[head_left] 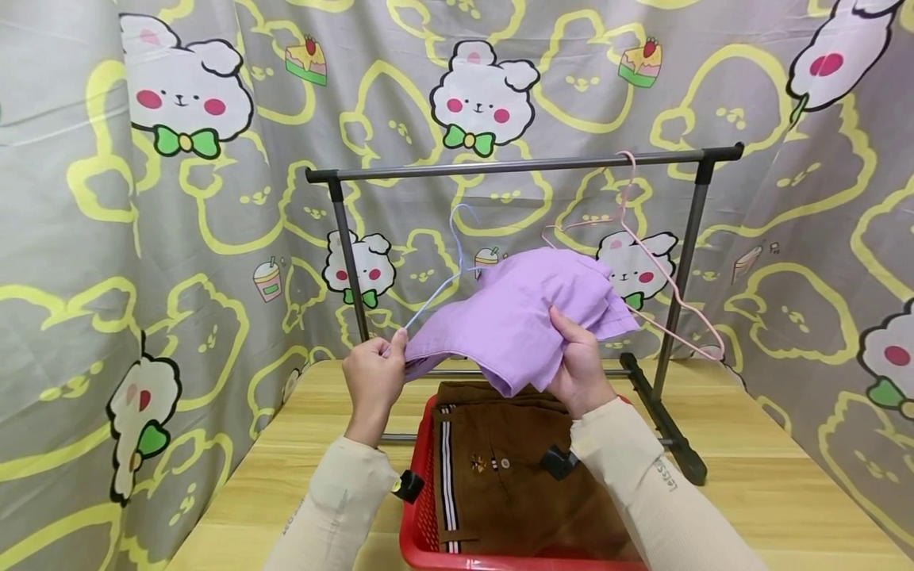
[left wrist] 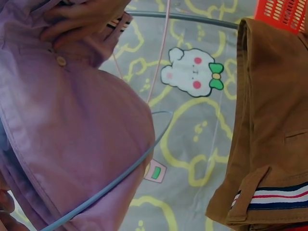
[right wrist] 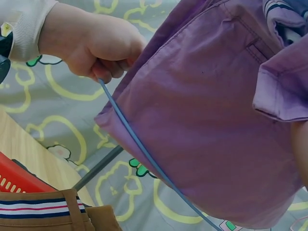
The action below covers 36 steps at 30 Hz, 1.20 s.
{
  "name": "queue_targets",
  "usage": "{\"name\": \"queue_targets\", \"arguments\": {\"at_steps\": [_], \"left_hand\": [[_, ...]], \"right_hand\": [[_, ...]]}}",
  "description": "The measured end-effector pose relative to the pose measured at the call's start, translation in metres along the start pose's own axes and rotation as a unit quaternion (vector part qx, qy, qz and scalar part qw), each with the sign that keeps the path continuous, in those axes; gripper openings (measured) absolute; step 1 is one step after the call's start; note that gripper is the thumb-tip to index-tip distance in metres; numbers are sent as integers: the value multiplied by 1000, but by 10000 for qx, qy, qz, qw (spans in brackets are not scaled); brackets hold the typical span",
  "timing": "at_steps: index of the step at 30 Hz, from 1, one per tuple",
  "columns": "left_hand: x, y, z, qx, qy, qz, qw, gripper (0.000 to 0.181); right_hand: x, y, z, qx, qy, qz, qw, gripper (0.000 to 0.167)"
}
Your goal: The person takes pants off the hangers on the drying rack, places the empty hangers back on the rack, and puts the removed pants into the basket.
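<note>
Purple shorts [head_left: 507, 317] are held up above a red basket, their cloth draped between my two hands. My left hand [head_left: 374, 381] pinches one edge of them together with the lower end of a light blue hanger [head_left: 432, 300]. That hanger's hook points upward, off the rack, and its other side is hidden by the cloth. On the other side, my right hand [head_left: 581, 369] grips the shorts, thumb on top and fingers under the fabric. A button [left wrist: 61, 61] shows on the shorts in the left wrist view, and a pocket slit [right wrist: 256, 54] in the right wrist view.
Brown pants [head_left: 514, 492] with striped trim lie folded in the red basket [head_left: 528, 562] on the wooden table [head_left: 243, 507]. Behind stands a metal rack [head_left: 500, 168], a pink hanger [head_left: 660, 271] hanging at its right. A patterned curtain [head_left: 400, 95] surrounds the table.
</note>
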State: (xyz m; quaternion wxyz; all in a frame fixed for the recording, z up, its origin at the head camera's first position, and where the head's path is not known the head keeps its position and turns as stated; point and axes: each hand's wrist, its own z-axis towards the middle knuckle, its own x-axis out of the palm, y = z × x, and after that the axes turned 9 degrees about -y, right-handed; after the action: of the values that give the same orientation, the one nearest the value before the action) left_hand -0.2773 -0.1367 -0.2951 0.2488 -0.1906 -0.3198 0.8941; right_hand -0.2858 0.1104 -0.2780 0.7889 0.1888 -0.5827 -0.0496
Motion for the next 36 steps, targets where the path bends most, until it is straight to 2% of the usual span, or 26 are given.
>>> {"name": "queue_targets", "arguments": {"at_steps": [7, 27, 32, 36], "left_hand": [[1, 3, 1, -35, 11, 66, 10000, 48], [2, 10, 2, -140, -26, 194, 9997, 51], [1, 10, 2, -191, 18, 196, 9996, 50], [0, 8, 2, -206, 29, 140, 9997, 51]], "right_hand": [[0, 2, -2, -83, -113, -77, 9999, 18], [2, 10, -6, -131, 45, 28, 9999, 17], [2, 11, -7, -177, 104, -97, 9997, 14], [1, 9, -8, -228, 1, -196, 9995, 12]]}}
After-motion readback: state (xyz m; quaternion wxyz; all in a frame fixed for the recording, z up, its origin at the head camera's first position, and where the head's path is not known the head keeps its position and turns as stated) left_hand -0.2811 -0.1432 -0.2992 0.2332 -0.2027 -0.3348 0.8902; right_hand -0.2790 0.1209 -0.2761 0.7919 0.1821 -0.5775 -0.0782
